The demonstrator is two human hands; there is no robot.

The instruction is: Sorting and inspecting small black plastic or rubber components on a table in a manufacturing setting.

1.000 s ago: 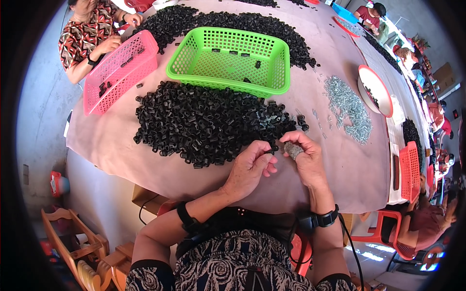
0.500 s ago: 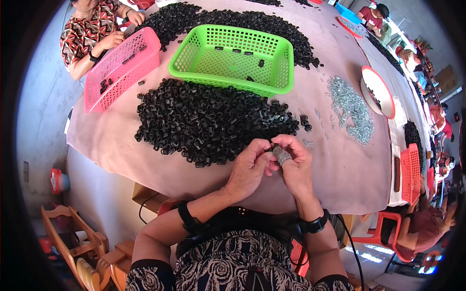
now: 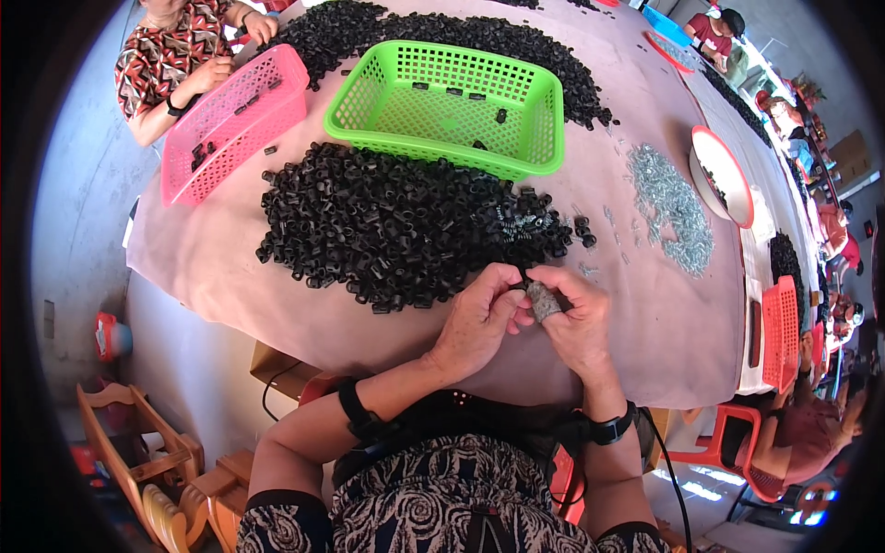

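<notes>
My left hand [image 3: 477,321] pinches a small black plastic part [image 3: 522,285], mostly hidden by the fingertips. Close against it, my right hand [image 3: 579,318] has its thumb and fingers closed at the same spot; whatever they grip is too small and covered to name. A grey wrapping [image 3: 544,300] covers the right thumb. Both hands are just above the table's near side. Beyond them spreads a heap of short black plastic parts [image 3: 378,217], with a small cluster of metal springs [image 3: 525,224] on its right end.
Behind the heap stands a green basket [image 3: 442,158] holding a few black parts. A pink basket [image 3: 235,103] is at the left, by a person's hands [image 3: 214,72]. To the right lie a pile of silvery metal pieces [image 3: 671,207] and a red-rimmed white bowl [image 3: 745,203].
My right hand has shifted slightly right and its wrapped thumb has tilted. My left hand stays nearly in place, still pinching. The view has shifted slightly.
</notes>
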